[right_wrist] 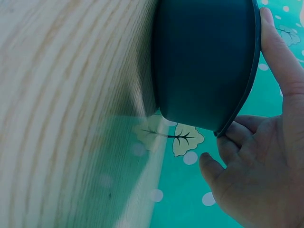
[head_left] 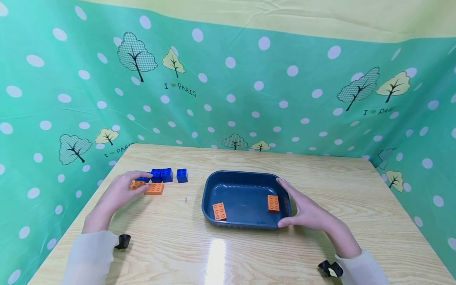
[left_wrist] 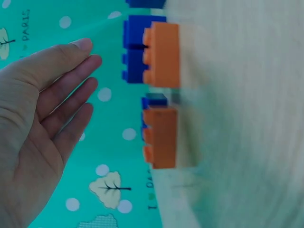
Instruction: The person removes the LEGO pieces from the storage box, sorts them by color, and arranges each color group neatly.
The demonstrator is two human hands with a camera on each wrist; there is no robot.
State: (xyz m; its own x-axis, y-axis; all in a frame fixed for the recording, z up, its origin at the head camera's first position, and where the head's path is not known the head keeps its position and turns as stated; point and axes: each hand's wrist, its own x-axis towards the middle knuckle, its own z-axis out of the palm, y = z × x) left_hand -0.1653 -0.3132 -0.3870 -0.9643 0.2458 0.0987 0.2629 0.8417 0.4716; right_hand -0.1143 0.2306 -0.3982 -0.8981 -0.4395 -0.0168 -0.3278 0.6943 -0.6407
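Observation:
My left hand hovers over two orange toy bricks, its fingers loosely bent and holding nothing. In the left wrist view, a gap separates that hand from the orange bricks and the blue ones behind them. Several blue bricks stand in a row behind the orange pair. My right hand holds the right end of a dark blue tray, thumb at the front rim and fingers at the back. The right wrist view shows fingertips against the rim of the tray.
Inside the tray lie two orange bricks, one at the front left and one at the right. A light wooden table carries everything. Behind it hangs a green dotted cloth. A tiny object lies left of the tray.

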